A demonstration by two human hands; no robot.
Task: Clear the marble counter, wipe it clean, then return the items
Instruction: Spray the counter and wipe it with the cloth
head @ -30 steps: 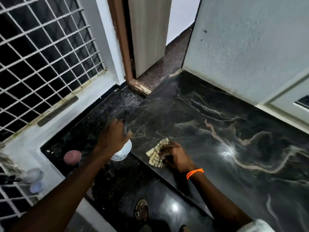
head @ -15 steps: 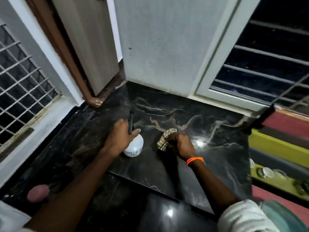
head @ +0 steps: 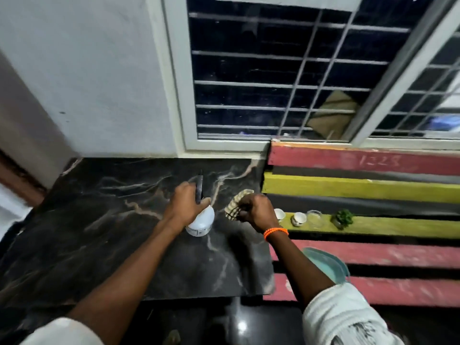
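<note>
A black marble counter [head: 104, 220] with pale veins fills the lower left. My left hand [head: 185, 206] grips the black-topped neck of a white spray bottle [head: 202, 221], held over the counter's right half. My right hand [head: 256, 211] clutches a bunched, striped beige cloth [head: 235, 206] just right of the bottle, near the counter's right edge. An orange bead bracelet sits on my right wrist. On a yellow-green slat of the bench to the right stand two small white cups [head: 298, 218], a clear glass dish [head: 315, 217] and a tiny green plant [head: 343, 217].
A painted bench of red and yellow slats [head: 373, 188] adjoins the counter's right side. A barred window [head: 273, 78] and white wall stand behind. A teal lid-like object [head: 326, 263] lies on the lower red slat. A dark glossy floor shows below the counter's front edge.
The view has swung right from the doorway corner to the window and bench. Both hands, with bottle and cloth, have shifted from the counter's left edge toward its right side.
</note>
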